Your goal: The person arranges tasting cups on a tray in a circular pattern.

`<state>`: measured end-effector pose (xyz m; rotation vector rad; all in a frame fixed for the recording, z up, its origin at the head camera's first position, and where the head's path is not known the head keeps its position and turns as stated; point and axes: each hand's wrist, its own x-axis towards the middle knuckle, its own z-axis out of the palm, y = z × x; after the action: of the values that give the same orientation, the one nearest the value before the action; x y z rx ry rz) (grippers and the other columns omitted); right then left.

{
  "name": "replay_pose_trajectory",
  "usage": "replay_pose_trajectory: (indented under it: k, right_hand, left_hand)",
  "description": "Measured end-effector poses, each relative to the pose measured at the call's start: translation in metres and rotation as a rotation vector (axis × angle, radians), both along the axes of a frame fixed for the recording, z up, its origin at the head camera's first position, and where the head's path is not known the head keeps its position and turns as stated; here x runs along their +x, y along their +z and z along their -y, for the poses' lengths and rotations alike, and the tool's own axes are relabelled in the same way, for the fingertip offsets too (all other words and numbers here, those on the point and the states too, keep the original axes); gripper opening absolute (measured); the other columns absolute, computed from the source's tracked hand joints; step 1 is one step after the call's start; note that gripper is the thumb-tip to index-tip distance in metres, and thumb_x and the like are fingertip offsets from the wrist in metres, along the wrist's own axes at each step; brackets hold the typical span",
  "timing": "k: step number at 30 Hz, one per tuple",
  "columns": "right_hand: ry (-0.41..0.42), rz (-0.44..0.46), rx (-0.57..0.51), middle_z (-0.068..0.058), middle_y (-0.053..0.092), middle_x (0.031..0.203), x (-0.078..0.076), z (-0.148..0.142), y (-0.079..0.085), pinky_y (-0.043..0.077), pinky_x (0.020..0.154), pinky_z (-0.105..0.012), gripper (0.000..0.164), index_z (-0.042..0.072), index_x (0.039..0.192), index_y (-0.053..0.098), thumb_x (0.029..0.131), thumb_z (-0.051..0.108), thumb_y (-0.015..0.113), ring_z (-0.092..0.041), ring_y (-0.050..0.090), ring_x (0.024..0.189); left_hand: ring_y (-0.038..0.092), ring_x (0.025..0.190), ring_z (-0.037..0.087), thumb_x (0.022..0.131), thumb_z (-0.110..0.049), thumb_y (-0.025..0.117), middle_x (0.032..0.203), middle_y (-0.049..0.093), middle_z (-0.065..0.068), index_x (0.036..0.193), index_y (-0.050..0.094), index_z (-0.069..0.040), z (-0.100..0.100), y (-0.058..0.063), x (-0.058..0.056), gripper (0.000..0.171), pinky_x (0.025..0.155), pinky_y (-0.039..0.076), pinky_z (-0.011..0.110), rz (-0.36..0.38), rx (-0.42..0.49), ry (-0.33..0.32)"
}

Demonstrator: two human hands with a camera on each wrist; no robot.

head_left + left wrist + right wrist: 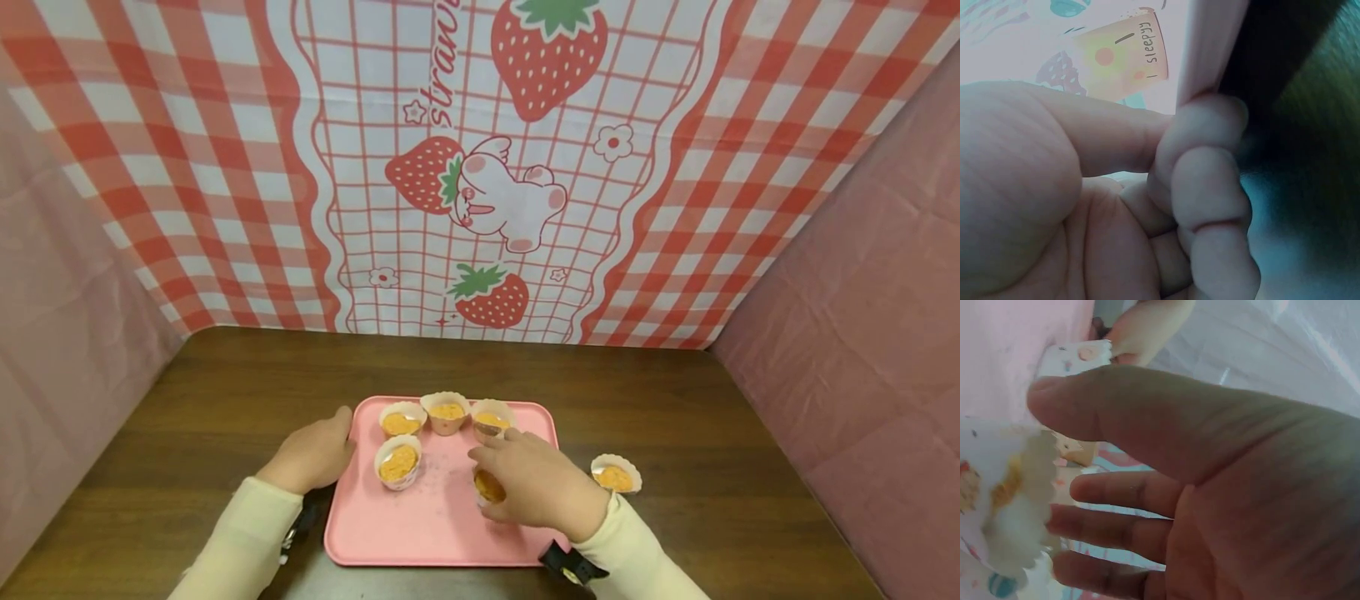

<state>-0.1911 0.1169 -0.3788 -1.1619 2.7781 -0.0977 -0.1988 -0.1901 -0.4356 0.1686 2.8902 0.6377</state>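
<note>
My left hand [318,452] pinches the left rim of a pink tray [442,533]; in the left wrist view its thumb and curled fingers [1207,187] meet at the rim. Over the right part of the tray, my right hand [528,483] surrounds a paper-cup cupcake [491,487] with a yellow top, partly hidden behind the fingers. The right wrist view has this scalloped white cup [1010,500] just past the fingertips, with thumb and fingers spread apart and fairly straight.
Along the tray's back stand several similar cupcakes, including one at the left corner [401,422], a middle one [447,413] and one at right [491,419]. Another [398,463] sits before the left one. One cupcake [617,475] stands on the wooden table [697,442], right of the tray.
</note>
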Motion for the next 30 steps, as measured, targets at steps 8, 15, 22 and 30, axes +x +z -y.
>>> replay_pose_trajectory:
  k: [8,15,22,30]
  right_hand:
    - [-0.045,-0.030,-0.059,0.003,0.071,0.119,-0.005,-0.007,0.011,0.049,0.065,-0.032,0.046,0.016,0.131,0.069,0.087,0.029,0.078,-0.018,0.063,0.095]
    - [-0.061,-0.164,-0.157,0.005,0.072,0.108,-0.010,-0.017,0.015,0.055,0.073,-0.038,0.035,0.020,0.118,0.072,0.087,0.034,0.080,-0.015,0.066,0.097]
    - [-0.156,-0.276,-0.293,0.004,0.070,0.109,-0.011,-0.025,0.023,0.057,0.073,-0.039,0.036,0.015,0.118,0.070,0.086,0.029,0.080,-0.015,0.068,0.097]
    - [-0.200,-0.332,-0.376,0.002,0.067,0.113,-0.011,-0.030,0.028,0.056,0.070,-0.039,0.042,0.014,0.124,0.066,0.087,0.029,0.080,-0.017,0.068,0.097]
  left_hand:
    - [0.069,0.088,0.036,0.100,-0.013,0.057,0.100,0.069,0.021,0.121,0.053,0.007,-0.001,0.001,0.001,0.029,0.075,0.052,0.056,-0.013,-0.003,0.001]
    - [0.068,0.085,0.034,0.099,-0.013,0.058,0.096,0.068,0.019,0.118,0.053,0.006,-0.001,0.003,0.002,0.027,0.074,0.052,0.055,-0.010,0.008,0.005]
    - [0.068,0.088,0.035,0.100,-0.013,0.057,0.099,0.068,0.020,0.118,0.054,0.004,-0.001,0.001,0.002,0.025,0.076,0.052,0.056,-0.013,0.015,0.011]
    - [0.069,0.089,0.037,0.100,-0.012,0.057,0.100,0.069,0.021,0.116,0.054,0.004,-0.002,0.001,0.004,0.023,0.078,0.053,0.057,-0.035,0.020,0.004]
